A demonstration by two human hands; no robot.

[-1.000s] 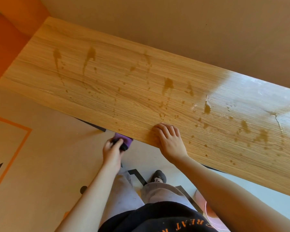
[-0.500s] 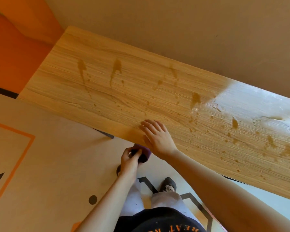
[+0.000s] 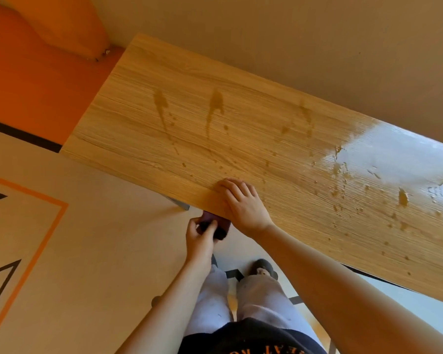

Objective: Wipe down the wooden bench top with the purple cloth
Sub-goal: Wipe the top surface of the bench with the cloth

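The wooden bench top (image 3: 241, 139) runs from upper left to lower right, marked with brown streaks and several small drops. My right hand (image 3: 243, 205) rests flat on its near edge, fingers spread forward. Just below that edge my left hand (image 3: 200, 238) grips the bunched purple cloth (image 3: 219, 226), which looks dark in the shadow of the bench. The cloth is off the bench surface, partly hidden by my fingers.
A beige wall (image 3: 292, 42) backs the bench. An orange surface (image 3: 36, 72) lies beyond its left end. The floor (image 3: 74, 251) is tan with orange and black lines. My legs and a shoe (image 3: 262, 267) stand close to the bench. Glare covers the bench's right part.
My view has shifted left along the bench. My left hand with the cloth has come closer to my right hand, right under the bench edge. The right hand stays on the edge.
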